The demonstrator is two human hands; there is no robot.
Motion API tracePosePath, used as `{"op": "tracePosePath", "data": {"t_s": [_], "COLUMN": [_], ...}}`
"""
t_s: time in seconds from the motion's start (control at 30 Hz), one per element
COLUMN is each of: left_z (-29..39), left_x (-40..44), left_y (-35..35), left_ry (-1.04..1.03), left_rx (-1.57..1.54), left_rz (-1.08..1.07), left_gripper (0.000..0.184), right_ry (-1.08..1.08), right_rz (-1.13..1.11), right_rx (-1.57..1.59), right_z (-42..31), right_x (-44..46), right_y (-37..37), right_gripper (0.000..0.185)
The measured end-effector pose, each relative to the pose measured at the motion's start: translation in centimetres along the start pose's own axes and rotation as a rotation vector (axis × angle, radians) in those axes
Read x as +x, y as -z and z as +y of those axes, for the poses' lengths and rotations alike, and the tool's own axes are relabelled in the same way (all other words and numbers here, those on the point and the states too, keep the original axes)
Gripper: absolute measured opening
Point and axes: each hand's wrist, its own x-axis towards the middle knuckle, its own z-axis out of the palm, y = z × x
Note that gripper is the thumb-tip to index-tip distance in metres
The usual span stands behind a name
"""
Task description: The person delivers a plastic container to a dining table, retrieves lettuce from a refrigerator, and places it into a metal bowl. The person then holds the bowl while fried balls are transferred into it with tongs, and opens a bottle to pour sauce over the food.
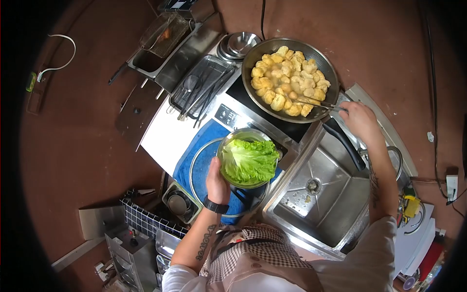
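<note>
My left hand (217,183) grips the side of a round metal bowl (248,134). A green lettuce leaf (249,161) lies in that bowl. My right hand (360,122) is closed around metal tongs (322,104), whose tips reach into the right side of a large frying pan (325,58). Golden, puffy chunks of food (287,73) fill the pan in a cloudy liquid. The pan sits on a cooktop, and its black handle (344,144) points toward the sink, below my right hand. Under the bowl lies a glass lid (191,168) on a blue cloth (206,134).
A steel sink (311,170) with a faucet (400,158) is at right. At upper left stand a deep fryer with a wire basket (168,41), a tray of utensils (199,87) and stacked metal bowls (242,45). A container (181,202) sits at lower left.
</note>
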Motion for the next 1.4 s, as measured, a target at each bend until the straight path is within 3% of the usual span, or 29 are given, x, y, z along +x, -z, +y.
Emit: {"op": "tracePosePath", "data": {"t_s": [0.13, 0.23, 0.57, 0.77, 0.87, 1.1, 1.3, 1.4], "left_z": [0.5, 0.4, 0.1, -0.4, 0.2, 0.5, 0.6, 0.4], "left_x": [-0.4, -0.4, -0.4, 1.0, 1.5, 2.0, 1.8, 1.7], "left_y": [-0.3, -0.4, 0.1, -0.4, -1.5, -3.4, -3.8, -3.7], "left_ry": [-0.024, -0.03, -0.014, -0.067, -0.06, 0.01, -0.043, -0.027], "left_rx": [-0.039, -0.033, -0.049, -0.015, 0.036, 0.011, 0.0, -0.012], "left_rz": [0.034, 0.043, 0.059, 0.055, 0.033, -0.003, -0.015, -0.019], "left_gripper": [0.039, 0.038, 0.038, 0.039, 0.031, 0.035, 0.037, 0.037], "right_ry": [-0.071, -0.01, 0.01, 0.11, 0.097, 0.468, 0.416, 0.39], "right_rz": [0.003, 0.114, 0.013, 0.168, 0.019, 0.039, 0.151, 0.1], "right_rx": [0.051, 0.126, 0.145, 0.2, 0.423, 0.277, 0.25, 0.208], "right_z": [-1.0, -0.6, -1.1, 0.1, -2.2, -6.0, -6.7, -6.7], "right_x": [-0.9, -0.5, 1.8, -0.9, -3.9, -6.3, -6.0, -5.7], "right_y": [2.5, 2.3, -2.2, -0.2, 2.6, 0.1, -0.3, -0.5], "right_gripper": [0.028, 0.029, 0.028, 0.026, 0.026, 0.02, 0.022, 0.024]}}
